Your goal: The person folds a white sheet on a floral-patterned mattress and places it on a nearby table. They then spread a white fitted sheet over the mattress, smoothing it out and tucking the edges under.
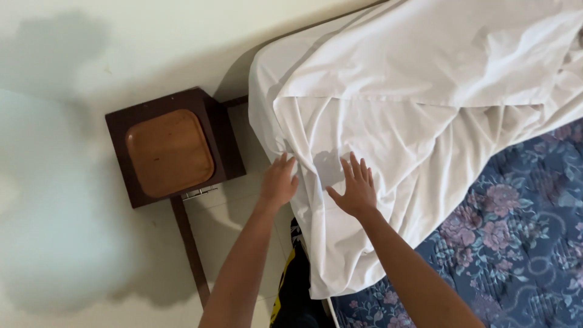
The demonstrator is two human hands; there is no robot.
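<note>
Pressing: both hands flat on sheet [388, 140] at mattress [522, 243] corner.
Left hand [279, 181]: open, fingers spread, palm down on sheet's edge where it drops over mattress side; gripping nothing.
Right hand [355, 189]: open, fingers splayed, palm down on top of sheet, just beside left hand; gripping nothing.
Sheet: white, rumpled, lying up and to the right of both hands, covering upper part of mattress; loose flap hanging down between the arms.
Long axis: sheet running diagonally from near corner up toward far right.
Nearer hand: left nearer to corner edge and overhang; right nearer to bulk of cloth on top.
Mattress: blue, floral, bare at lower right.
Nightstand [173, 149]: dark wood with lighter brown top panel, left of bed, near left hand yet apart from it.
Floor [54, 182]: pale, shadowed.
</note>
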